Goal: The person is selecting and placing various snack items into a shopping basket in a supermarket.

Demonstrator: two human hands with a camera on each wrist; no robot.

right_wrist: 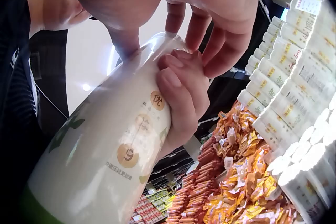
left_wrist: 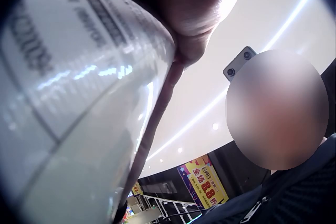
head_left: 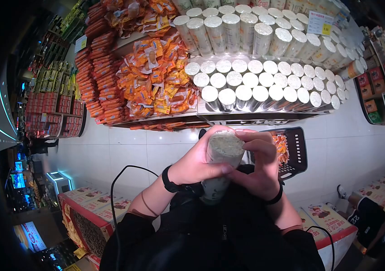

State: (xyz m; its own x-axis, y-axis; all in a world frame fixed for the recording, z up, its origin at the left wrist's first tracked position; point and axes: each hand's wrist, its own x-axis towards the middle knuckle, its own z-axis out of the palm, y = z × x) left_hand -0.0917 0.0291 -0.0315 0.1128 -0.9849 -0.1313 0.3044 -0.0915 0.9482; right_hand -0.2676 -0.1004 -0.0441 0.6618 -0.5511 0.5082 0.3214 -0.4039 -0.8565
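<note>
Head view: a white cylindrical pack (head_left: 225,152) is held at the frame's centre, round end uppermost; it is wrapped by the left hand (head_left: 198,160) and pinched near that end by the right hand (head_left: 264,169). Handling is judged best if the weight is borne by the left and only light pressure is applied by the right, lest the wrapping be creased. The price tag (head_left: 321,22), upper right, is too small to be read.

Left wrist view: the pack's dark print, upper left, is blurred; "全场 8.8折" is legible on a banner (left_wrist: 203,183), lower centre.

Right wrist view: "优" and, apparently, "9" are printed in orange discs on the pack.
</note>
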